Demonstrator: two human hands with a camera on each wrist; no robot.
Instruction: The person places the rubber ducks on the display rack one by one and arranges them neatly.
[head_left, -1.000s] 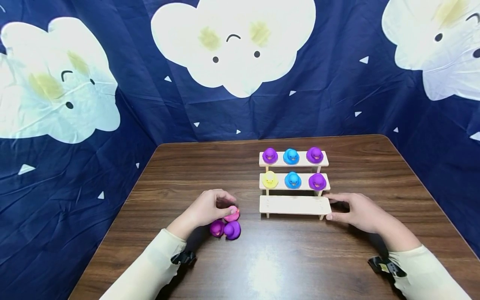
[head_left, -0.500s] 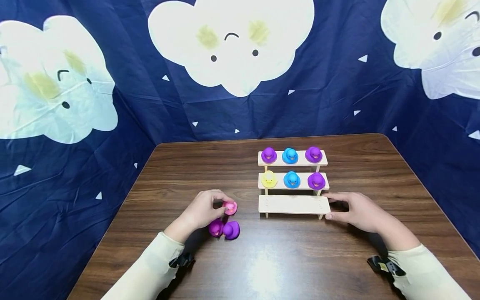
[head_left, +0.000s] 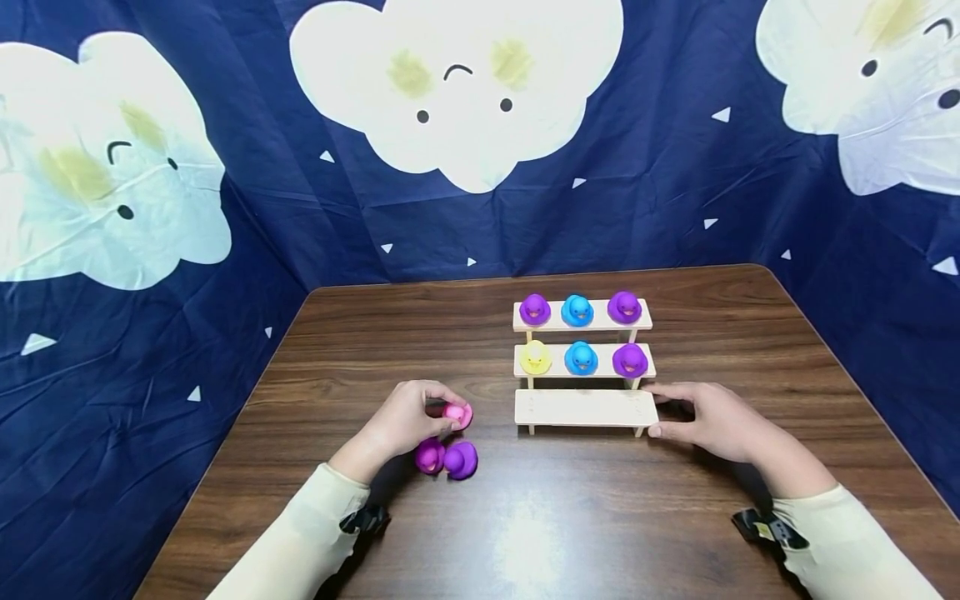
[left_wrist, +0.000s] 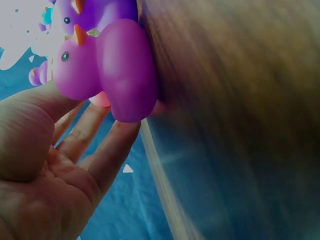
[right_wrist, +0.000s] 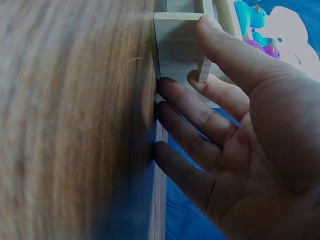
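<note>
My left hand [head_left: 397,421] pinches a pink rubber duck [head_left: 459,414] between thumb and fingers, low over the table. Close beside it, two purple rubber ducks [head_left: 461,459] sit on the tabletop; in the left wrist view the nearer purple duck [left_wrist: 127,70] hides most of the pink one. To the right stands a three-step wooden display shelf [head_left: 585,408]. My right hand [head_left: 712,421] grips the right end of its lowest step, the thumb at the front and the index finger behind. In the right wrist view the other fingertips rest on the table.
Purple and blue ducks [head_left: 577,311] line the top step. On the middle step are a yellow duck [head_left: 536,357], a blue duck [head_left: 581,358] and a purple duck [head_left: 630,361]. A blue cloud-print cloth [head_left: 337,217] hangs behind the brown wooden table [head_left: 375,333].
My left thumb and fingers have closed around the pink duck, which has turned and shifted slightly away from the purple pair. The right hand keeps its hold on the shelf.
</note>
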